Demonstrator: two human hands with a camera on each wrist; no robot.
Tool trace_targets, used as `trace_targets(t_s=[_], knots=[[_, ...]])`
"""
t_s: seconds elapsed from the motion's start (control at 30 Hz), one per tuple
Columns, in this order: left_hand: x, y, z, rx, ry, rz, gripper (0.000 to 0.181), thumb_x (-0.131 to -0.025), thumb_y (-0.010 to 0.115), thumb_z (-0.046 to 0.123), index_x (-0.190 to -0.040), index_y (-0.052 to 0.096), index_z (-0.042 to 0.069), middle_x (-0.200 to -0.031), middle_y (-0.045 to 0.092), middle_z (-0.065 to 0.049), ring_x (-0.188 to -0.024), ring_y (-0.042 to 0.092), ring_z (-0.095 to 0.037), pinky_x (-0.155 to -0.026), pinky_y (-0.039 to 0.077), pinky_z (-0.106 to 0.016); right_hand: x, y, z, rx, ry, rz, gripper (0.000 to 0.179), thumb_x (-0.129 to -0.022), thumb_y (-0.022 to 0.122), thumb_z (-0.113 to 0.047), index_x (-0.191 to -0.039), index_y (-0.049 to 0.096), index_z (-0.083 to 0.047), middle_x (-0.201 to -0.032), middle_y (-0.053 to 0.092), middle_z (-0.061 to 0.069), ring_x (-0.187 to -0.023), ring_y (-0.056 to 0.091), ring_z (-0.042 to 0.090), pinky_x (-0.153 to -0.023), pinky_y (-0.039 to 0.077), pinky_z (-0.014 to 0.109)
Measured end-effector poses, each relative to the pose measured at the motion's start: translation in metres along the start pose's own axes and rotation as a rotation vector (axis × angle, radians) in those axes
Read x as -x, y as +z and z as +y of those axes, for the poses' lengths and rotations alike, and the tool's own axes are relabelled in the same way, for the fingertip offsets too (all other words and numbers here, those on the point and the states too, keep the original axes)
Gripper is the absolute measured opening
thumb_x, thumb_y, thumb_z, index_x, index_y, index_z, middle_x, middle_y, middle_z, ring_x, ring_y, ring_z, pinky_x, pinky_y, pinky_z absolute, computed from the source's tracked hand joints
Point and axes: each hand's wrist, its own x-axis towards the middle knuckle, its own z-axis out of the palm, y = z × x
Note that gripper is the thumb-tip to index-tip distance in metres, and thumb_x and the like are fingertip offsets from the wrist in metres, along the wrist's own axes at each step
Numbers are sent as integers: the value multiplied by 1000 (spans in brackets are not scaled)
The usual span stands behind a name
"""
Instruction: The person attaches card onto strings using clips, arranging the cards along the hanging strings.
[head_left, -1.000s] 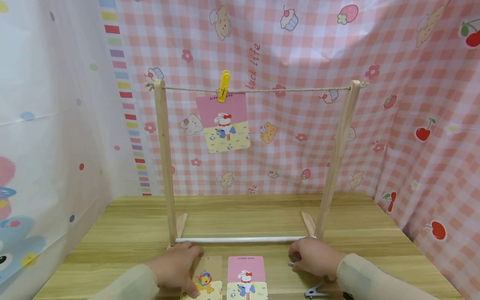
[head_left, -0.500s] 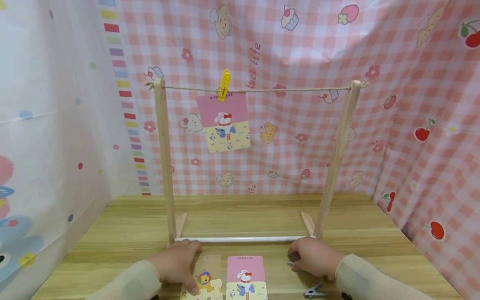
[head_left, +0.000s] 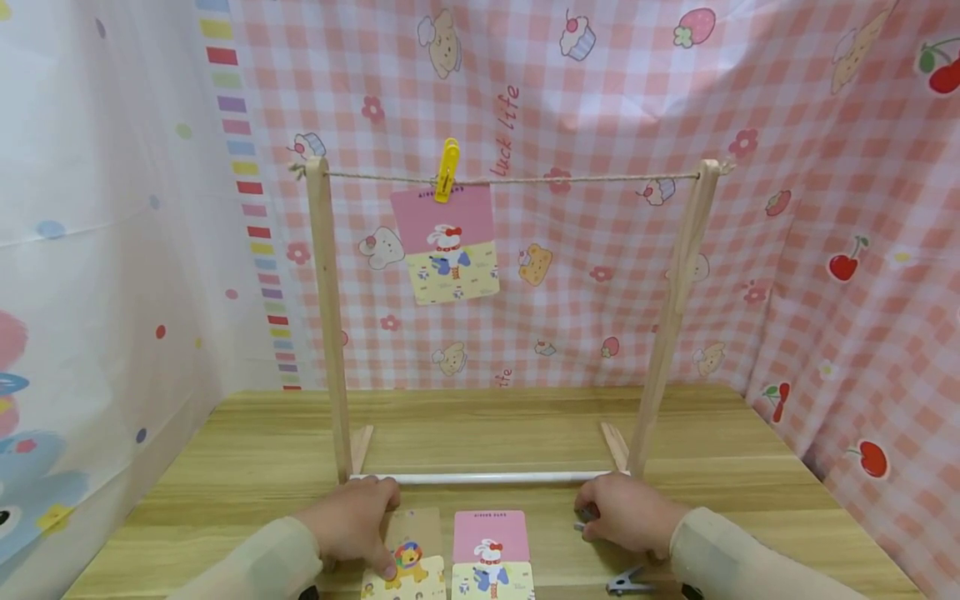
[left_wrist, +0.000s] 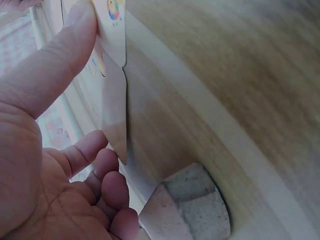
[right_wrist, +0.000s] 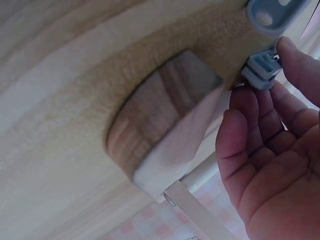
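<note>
My left hand [head_left: 352, 521] lies over the left side of a tan-and-yellow lion card [head_left: 420, 533]. Its thumb touches the card's face, and its other fingers bend loosely by the card's far edge. To the right lies a pink-and-yellow rabbit card [head_left: 491, 537], flat on the table. My right hand [head_left: 630, 512] pinches a grey clothespin [right_wrist: 262, 70] between thumb and fingers, low over the table. A second grey clothespin [head_left: 630, 582] lies just below that hand. On the string [head_left: 592, 179] hangs another rabbit card [head_left: 450, 242], held by a yellow clothespin [head_left: 447, 171].
A wooden frame [head_left: 330, 325] with two posts and a white crossbar [head_left: 487, 478] stands behind my hands. The wooden table [head_left: 487, 425] reaches back to a pink checked curtain [head_left: 585, 317]. A dotted white cloth [head_left: 150, 275] hangs at the left.
My left thumb has shifted slightly on the lion card. The right hand has stayed in place with its clothespin, and the hanging card looks the same.
</note>
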Motion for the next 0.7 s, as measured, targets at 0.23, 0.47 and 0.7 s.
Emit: trace_targets(t_s=[0.23, 0.47, 0.7], knots=[[1, -1, 0, 14, -10, 14, 67, -57, 105, 26, -107, 64, 10, -101, 60, -4, -96, 53, -25, -94, 49, -51, 0, 0, -1, -1, 9, -14, 21, -83, 89, -17, -99, 77, -10, -81, 64, -11, -72, 51, 3, -68, 48, 27], [-1, 1, -2, 4, -13, 26, 67, -57, 104, 31, -107, 63, 12, -100, 58, -3, -96, 51, -24, -92, 49, -49, 0, -1, -2, 17, 9, -18, 19, -85, 87, -19, -99, 76, -13, -84, 65, -11, -74, 52, 2, -69, 50, 28], [-1, 0, -5, -17, 12, 42, 61, -64, 101, 33, -106, 61, 14, -99, 58, 0, -94, 52, -21, -92, 47, -50, 0, 0, -1, 35, -54, 7, 13, -88, 84, -19, -95, 75, -14, -79, 61, -14, -71, 49, 0, -64, 46, 24]])
